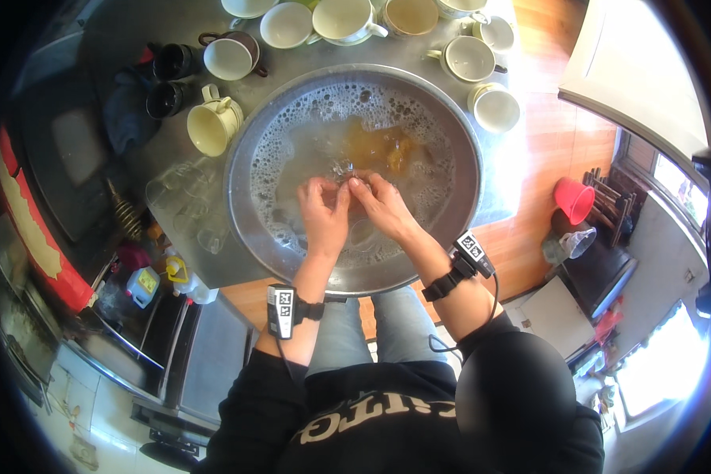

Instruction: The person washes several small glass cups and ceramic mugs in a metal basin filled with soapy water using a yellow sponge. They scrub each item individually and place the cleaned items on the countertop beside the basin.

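Observation:
A large round metal basin (473, 178) with soapy, cloudy water stands before me. My left hand (324, 204) and my right hand (382, 201) meet over its middle, thumbs close together and fingertips bent. Between them is a small see-through thing, perhaps glass; its shape and which hand grips it cannot be made out. A yellowish-brown cloth or sponge (391, 148) lies in the water beyond my right hand. Below my hands a faint round clear outline (364, 234) shows in the water, maybe a glass. Foam rings the basin's inner wall.
Left of the basin are stacked cream cups (213, 127), dark cups (165, 99) and clear glasses (183, 189). Several white cups (340, 21) line the far side; more cups (495, 109) stand at the right. A red bucket (573, 200) is on the floor; plastic bottles (144, 286) are lower left.

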`<state>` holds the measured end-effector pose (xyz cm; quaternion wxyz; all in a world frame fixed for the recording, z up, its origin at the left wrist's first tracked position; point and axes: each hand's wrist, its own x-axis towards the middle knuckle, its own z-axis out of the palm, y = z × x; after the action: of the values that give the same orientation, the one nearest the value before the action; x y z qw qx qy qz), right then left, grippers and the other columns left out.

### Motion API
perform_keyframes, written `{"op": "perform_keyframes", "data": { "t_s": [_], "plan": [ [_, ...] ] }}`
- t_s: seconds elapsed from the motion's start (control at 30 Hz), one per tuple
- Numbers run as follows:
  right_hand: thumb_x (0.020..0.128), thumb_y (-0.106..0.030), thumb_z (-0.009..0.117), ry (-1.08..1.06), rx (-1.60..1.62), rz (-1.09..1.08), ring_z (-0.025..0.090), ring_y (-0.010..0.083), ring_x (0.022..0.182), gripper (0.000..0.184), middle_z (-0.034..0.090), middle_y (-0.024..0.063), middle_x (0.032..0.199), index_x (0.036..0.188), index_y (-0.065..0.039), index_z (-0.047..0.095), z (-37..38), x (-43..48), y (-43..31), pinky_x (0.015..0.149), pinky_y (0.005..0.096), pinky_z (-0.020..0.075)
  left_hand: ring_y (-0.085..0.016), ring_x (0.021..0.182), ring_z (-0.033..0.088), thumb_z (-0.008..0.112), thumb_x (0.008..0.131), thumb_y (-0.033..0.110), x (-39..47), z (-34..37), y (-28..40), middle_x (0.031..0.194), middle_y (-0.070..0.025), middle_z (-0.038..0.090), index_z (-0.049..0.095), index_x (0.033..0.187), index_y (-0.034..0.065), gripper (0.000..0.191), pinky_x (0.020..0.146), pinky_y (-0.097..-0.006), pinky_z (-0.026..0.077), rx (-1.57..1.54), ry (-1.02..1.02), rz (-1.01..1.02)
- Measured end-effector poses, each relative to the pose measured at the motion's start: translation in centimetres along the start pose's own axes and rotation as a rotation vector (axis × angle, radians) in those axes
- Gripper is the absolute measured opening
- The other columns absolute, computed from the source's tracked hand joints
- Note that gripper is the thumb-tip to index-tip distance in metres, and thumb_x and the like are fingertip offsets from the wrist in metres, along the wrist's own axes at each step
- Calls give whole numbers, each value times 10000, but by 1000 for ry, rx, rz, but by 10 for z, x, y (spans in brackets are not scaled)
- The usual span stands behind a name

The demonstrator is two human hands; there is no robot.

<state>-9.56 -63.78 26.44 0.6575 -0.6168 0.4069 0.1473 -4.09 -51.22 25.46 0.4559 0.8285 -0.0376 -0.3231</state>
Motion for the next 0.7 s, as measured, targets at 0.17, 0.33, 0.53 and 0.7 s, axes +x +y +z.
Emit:
{"op": "perform_keyframes", "data": {
  "t_s": [0.17, 0.33, 0.53, 0.7],
  "plan": [
    [1002, -301, 571, -27, 359, 23, 594, 105, 652, 385, 661, 91, 1008, 1273, -33, 511, -1, -12, -4, 572, 263, 492, -306, 1043, 500, 684, 905, 225, -10, -4, 23, 1158, -152, 526, 699, 955, 56, 178, 934, -408, 403, -7, 101, 181],
    [1006, -401, 545, -22, 422, 224, 484, 66, 560, 420, 606, 37, 806, 1208, -33, 526, -19, -9, -21, 477, 224, 402, -260, 1066, 586, 692, 883, 186, -14, -18, 44, 1043, -98, 656, 706, 929, 92, 106, 952, -405, 374, 181, -19, 409],
    [1018, -438, 499, 0, 326, 288, 549, 104, 665, 475, 587, 44, 795, 1236, -18, 538, -13, -36, -22, 590, 258, 481, -199, 904, 655, 660, 935, 166, -12, -32, 35, 910, -79, 705, 671, 947, 26, 141, 842, -322, 482, -124, -332, 214],
    [937, -268, 653, 289, -139, 37, 668, 192, 820, 377, 683, 153, 934, 1184, 8, 585, -17, -64, -10, 711, 314, 546, -121, 874, 646, 629, 965, 161, -5, -55, 36, 892, -63, 705, 648, 939, 4, 160, 816, -268, 495, -209, -445, 48]
  ]
}}
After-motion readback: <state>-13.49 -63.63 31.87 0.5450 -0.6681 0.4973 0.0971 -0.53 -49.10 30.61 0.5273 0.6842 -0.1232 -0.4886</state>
